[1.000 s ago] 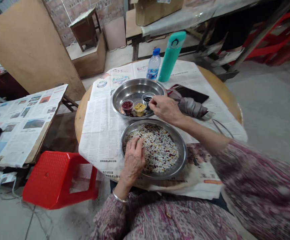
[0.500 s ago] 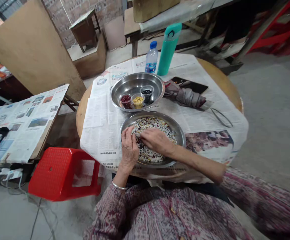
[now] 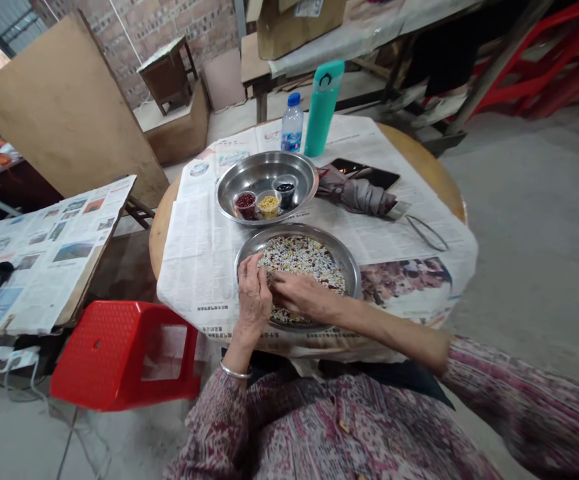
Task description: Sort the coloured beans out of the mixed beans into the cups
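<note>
A steel basin point(image 3: 352, 267) in front of me holds a spread layer of white grains mixed with dark red, yellow and black beans. Over its left side my left hand point(image 3: 255, 290) is cupped, fingers bent together and palm hidden. My right hand point(image 3: 299, 295) reaches across the mix from the right, its fingers pinched close beside the left fingers. Whatever either hand holds is too small or hidden. Behind stands a second steel basin point(image 3: 234, 175) with small clear cups: one of red beans point(image 3: 246, 204), one of yellow beans point(image 3: 269, 205), one of black beans point(image 3: 285, 189).
A newspaper-covered round table point(image 3: 194, 267) carries a water bottle point(image 3: 292, 125), a teal flask point(image 3: 324, 110), a folded umbrella point(image 3: 359, 193) and a dark phone or tablet point(image 3: 376, 175). At the left are a red stool point(image 3: 99, 353) and another newspaper-covered table point(image 3: 44, 267).
My right hand has moved left and slightly down, from over the mix to beside my left fingers. My left hand stays at the basin's left side. The view has shifted slightly.
</note>
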The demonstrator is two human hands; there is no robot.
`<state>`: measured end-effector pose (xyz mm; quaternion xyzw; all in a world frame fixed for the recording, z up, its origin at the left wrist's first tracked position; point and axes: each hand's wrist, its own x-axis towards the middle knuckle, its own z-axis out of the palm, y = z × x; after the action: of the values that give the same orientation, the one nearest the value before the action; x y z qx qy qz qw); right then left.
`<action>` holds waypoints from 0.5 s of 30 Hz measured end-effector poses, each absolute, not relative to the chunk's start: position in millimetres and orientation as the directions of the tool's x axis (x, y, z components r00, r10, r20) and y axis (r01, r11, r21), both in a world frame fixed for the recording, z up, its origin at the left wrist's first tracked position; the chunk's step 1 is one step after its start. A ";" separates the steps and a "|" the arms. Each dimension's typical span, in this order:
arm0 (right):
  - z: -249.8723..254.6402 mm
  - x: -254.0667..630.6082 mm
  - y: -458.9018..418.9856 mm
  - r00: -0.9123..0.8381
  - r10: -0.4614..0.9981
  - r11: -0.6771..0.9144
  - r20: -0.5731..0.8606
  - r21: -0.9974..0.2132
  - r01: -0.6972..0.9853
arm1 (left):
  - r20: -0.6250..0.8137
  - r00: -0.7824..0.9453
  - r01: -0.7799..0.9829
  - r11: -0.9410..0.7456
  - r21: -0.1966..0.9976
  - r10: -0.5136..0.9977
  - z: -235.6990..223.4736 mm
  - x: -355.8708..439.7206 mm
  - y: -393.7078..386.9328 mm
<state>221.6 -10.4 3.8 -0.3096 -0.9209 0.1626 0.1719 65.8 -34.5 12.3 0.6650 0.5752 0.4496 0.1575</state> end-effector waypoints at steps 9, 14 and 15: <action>5.7 245.4 -4.5 -0.704 0.704 0.651 0.097 -0.484 0.585 | 0.452 -0.061 0.602 -0.328 0.728 0.890 10.2 65.4 -32.4; 9.7 255.6 38.1 -0.410 0.903 0.423 0.127 -0.424 0.801 | 0.467 -0.045 0.583 -0.356 0.730 0.883 10.9 65.7 -32.0; 11.4 254.5 42.8 -0.362 0.922 0.387 0.140 -0.407 0.827 | 0.463 -0.044 0.581 -0.354 0.732 0.885 11.2 65.8 -32.1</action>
<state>254.5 42.8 11.4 -0.5371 -0.8141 0.1347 0.1748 65.8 -32.1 11.2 0.6725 0.5452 0.4742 0.1601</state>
